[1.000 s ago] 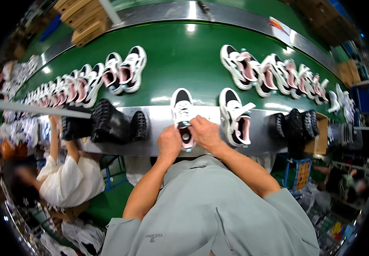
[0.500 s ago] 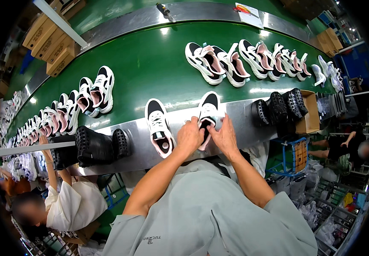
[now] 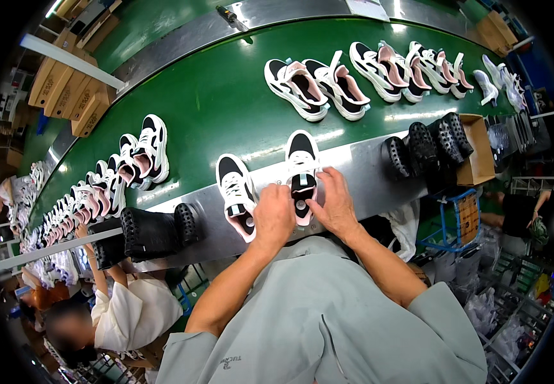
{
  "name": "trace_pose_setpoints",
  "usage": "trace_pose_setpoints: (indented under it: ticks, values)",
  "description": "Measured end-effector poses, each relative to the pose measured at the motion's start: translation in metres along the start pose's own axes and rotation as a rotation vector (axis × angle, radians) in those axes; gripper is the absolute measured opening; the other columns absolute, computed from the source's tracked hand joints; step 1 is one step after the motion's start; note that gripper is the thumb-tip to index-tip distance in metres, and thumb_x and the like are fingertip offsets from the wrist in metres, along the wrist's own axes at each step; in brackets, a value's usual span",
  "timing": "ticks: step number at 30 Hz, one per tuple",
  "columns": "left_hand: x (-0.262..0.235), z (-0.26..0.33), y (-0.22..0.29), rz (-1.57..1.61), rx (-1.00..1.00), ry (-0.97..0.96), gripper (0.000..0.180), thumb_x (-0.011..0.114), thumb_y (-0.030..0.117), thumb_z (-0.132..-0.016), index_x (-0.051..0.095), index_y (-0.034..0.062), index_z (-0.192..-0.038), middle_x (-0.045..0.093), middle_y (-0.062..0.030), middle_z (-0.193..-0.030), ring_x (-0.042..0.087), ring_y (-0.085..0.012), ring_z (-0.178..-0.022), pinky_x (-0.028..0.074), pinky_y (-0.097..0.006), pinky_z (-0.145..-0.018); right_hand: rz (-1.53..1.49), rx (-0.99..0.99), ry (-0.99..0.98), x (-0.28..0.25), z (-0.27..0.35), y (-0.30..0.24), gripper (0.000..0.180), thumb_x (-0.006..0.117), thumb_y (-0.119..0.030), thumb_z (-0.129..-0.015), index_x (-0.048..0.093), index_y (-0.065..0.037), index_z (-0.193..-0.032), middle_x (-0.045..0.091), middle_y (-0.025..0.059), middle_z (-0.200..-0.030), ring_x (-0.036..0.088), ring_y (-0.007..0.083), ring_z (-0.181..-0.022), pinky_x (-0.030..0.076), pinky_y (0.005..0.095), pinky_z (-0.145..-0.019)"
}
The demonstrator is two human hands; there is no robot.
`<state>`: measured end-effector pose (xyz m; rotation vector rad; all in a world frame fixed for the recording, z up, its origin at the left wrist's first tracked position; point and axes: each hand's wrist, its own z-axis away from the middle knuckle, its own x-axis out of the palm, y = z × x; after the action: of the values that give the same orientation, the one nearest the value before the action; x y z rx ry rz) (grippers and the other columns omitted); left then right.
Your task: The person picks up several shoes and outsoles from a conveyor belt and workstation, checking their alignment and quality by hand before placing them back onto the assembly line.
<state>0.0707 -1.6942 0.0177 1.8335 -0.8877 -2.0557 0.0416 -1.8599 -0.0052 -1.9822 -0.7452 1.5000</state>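
Two sneakers, white and black with pink lining, stand side by side on the metal edge in front of me, toes pointing away. My left hand [image 3: 274, 214] is closed on the left rim of the right-hand sneaker [image 3: 302, 152], fingers curled by its opening. On the opposite side my right hand [image 3: 336, 203] grips the rim, its thumb near the opening. The tongue with a pale tab and the dark insole show between my hands. The left-hand sneaker [image 3: 231, 182] stands untouched, its heel close to my left hand.
Rows of similar sneakers stand on the green belt, at the left [image 3: 151, 150] and far right [image 3: 379, 70]. Black rollers [image 3: 149, 232] and studded black blocks [image 3: 423, 148] flank the metal edge. An open carton [image 3: 477, 150] stands at right. A co-worker in white [image 3: 135, 313] sits at left.
My left hand has drawn back from over the sneaker's opening to its left rim, uncovering the tongue and insole. The whole view has shifted slightly.
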Motion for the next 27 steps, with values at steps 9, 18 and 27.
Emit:
trace_pose_setpoints:
  ticks: [9,18,27]
  values:
    - [0.004,-0.016,0.004,-0.216,0.563,-0.027,0.025,0.066,0.008,-0.075,0.068,0.0029,-0.1,0.06,-0.0126,-0.11,0.057,-0.0307,-0.098,0.049,-0.041,-0.082,-0.221,0.579,-0.234,0.025,0.016,0.014,0.029,0.062,-0.023,-0.092,0.056,0.006,-0.089,0.064,0.031,-0.082,0.063,0.0501,-0.081,0.05,0.0537,-0.072]
    - [-0.002,0.023,0.005,-0.021,0.372,0.267,0.02,0.071,0.007,-0.083,0.067,-0.0002,-0.101,0.062,-0.0125,-0.098,0.056,-0.0335,-0.087,0.047,-0.043,-0.075,-0.197,0.436,-0.263,0.028,0.023,0.005,0.025,0.062,-0.018,-0.09,0.056,0.006,-0.088,0.065,0.03,-0.085,0.065,0.0481,-0.08,0.051,0.0525,-0.071]
    - [0.035,0.016,0.002,-0.031,-0.137,0.072,0.038,0.068,0.029,-0.092,0.066,-0.0044,-0.074,0.066,-0.0223,-0.07,0.064,-0.0412,-0.066,0.048,-0.048,-0.066,-0.744,0.772,-0.437,0.017,0.017,0.018,0.025,0.071,-0.021,-0.089,0.059,0.001,-0.09,0.064,0.0076,-0.079,0.063,0.0166,-0.068,0.048,0.0338,-0.053]
